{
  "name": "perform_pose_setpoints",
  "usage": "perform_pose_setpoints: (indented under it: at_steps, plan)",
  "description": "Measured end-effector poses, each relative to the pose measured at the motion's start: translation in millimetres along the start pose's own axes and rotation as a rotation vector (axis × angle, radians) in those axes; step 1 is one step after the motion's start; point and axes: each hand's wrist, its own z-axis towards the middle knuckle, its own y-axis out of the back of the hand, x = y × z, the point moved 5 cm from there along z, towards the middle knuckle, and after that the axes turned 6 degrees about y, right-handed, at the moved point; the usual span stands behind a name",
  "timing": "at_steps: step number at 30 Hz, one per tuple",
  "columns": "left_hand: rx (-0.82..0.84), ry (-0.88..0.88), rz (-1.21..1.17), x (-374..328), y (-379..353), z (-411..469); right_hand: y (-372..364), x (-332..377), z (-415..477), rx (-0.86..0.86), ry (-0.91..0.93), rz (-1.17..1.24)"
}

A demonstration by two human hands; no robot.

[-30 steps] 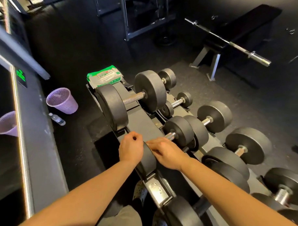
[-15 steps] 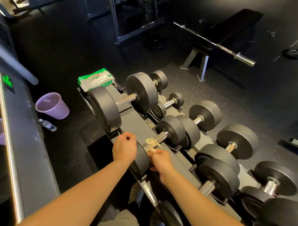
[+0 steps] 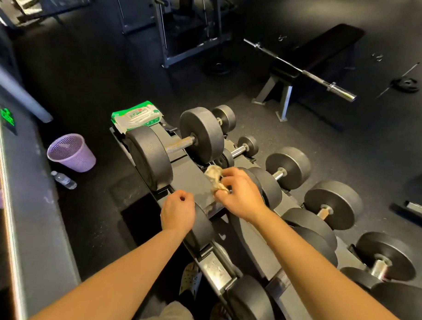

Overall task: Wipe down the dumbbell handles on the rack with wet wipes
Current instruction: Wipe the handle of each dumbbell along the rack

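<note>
A dark rack (image 3: 190,173) carries several black dumbbells in two rows. My right hand (image 3: 240,192) pinches a crumpled, dirty wet wipe (image 3: 215,175) just above the handle (image 3: 212,207) of the second dumbbell on the upper row. My left hand (image 3: 178,210) rests with curled fingers on that dumbbell's near weight head (image 3: 201,227). The biggest dumbbell (image 3: 174,144) lies beyond, its knurled handle bare. A green and white pack of wet wipes (image 3: 137,115) sits on the rack's far end.
A purple mesh bin (image 3: 70,152) and a small water bottle (image 3: 64,180) stand on the floor at left, beside a grey ledge (image 3: 42,225). A bench (image 3: 314,58) with a barbell (image 3: 301,71) stands at back right. Black rubber floor surrounds the rack.
My right hand has lifted off the handle with the wipe and moved up and away from me. My left hand has stayed on the weight head. The camera has shifted slightly.
</note>
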Motion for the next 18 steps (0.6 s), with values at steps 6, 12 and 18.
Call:
perform_pose_setpoints:
  at_steps: [6,12,18]
  plan:
    - [-0.009,-0.013,0.011,0.2,-0.3,0.9,-28.9,8.8,0.0,0.323,0.068,-0.146]
    - [0.001,-0.008,-0.015,-0.6,0.9,0.5,-60.1,-31.5,-60.2,0.595,-0.507,0.301]
    - [0.011,0.037,-0.015,0.1,1.9,4.3,-94.3,-28.5,-54.3,0.445,-0.584,0.377]
